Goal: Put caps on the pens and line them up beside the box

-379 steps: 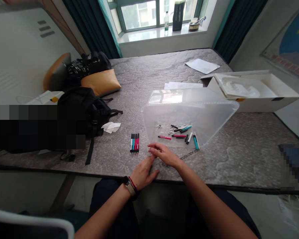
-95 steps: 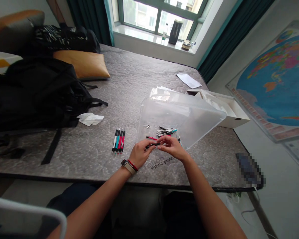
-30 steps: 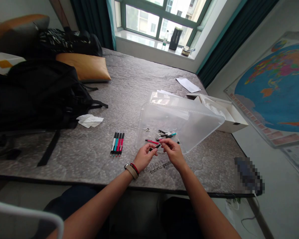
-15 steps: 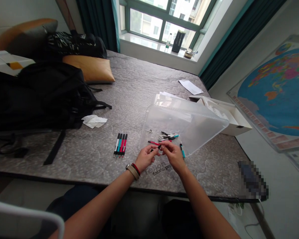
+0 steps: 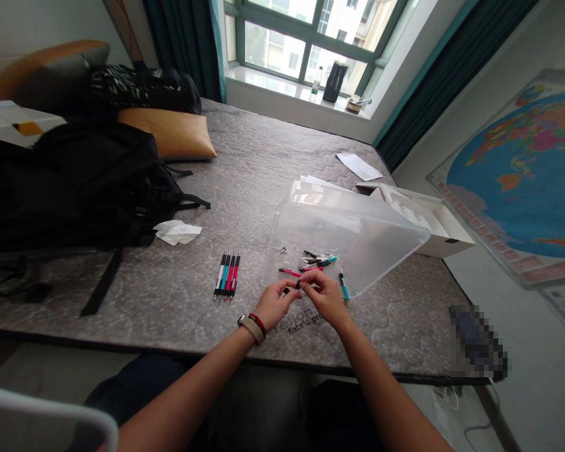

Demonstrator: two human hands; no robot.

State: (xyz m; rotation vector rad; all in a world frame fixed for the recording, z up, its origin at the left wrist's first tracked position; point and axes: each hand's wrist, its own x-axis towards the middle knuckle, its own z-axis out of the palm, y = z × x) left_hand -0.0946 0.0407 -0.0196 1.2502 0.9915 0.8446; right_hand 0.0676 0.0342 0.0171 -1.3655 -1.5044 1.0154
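Note:
My left hand [image 5: 274,304] and my right hand [image 5: 326,297] meet fingertip to fingertip at the near edge of a clear plastic bin. Both pinch a small black pen part [image 5: 297,285]; its exact shape is too small to make out. Another dark bit shows between the left fingers. Just beyond the hands, a red pen barrel [image 5: 289,272] lies in the tipped bin [image 5: 320,220], near a loose pile of pen parts [image 5: 314,259]. A teal pen piece [image 5: 343,285] rests right of my right hand. Several pens [image 5: 226,275] stand in a neat row to the left.
A crumpled tissue [image 5: 177,231] and a black backpack [image 5: 98,182] lie on the left of the mattress [image 5: 263,144]. Behind the bin sit a white open box [image 5: 454,242] and a paper sheet [image 5: 359,166]. A pixelated dark object [image 5: 478,340] is at the right corner.
My fingertips have shifted slightly left and closer together around the small black part. The pens and the bin stay where they were; the view has tilted a little.

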